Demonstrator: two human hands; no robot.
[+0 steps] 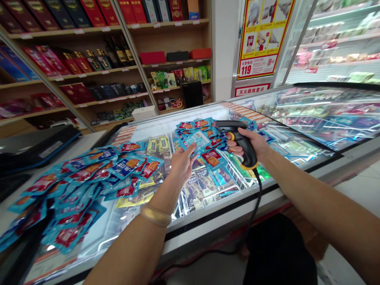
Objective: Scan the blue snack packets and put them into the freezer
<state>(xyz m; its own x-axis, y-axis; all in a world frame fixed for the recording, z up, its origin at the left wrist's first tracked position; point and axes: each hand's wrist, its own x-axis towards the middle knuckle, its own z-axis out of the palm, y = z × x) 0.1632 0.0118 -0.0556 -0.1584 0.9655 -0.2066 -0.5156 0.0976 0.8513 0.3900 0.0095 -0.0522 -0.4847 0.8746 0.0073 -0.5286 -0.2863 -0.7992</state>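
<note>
My left hand (184,161) pinches a light-blue snack packet (199,139), its pale printed back turned up. To its right, my right hand (252,143) is wrapped round the grip of a black and yellow barcode scanner (247,150), whose head points left toward the packet. Under and behind the held packet lies a small pile of blue and red packets (213,157) on the glass freezer top (173,126). A larger heap of similar packets (84,172) spreads over the left end of the freezer and the counter beside it.
The scanner's black cable (257,202) hangs over the freezer's front edge. Shelves (139,23) with boxes and bottles stand behind. A dark device (35,148) sits at the far left, and a small white box (144,113) behind the freezer. Refrigerated shelves (335,43) are at the right.
</note>
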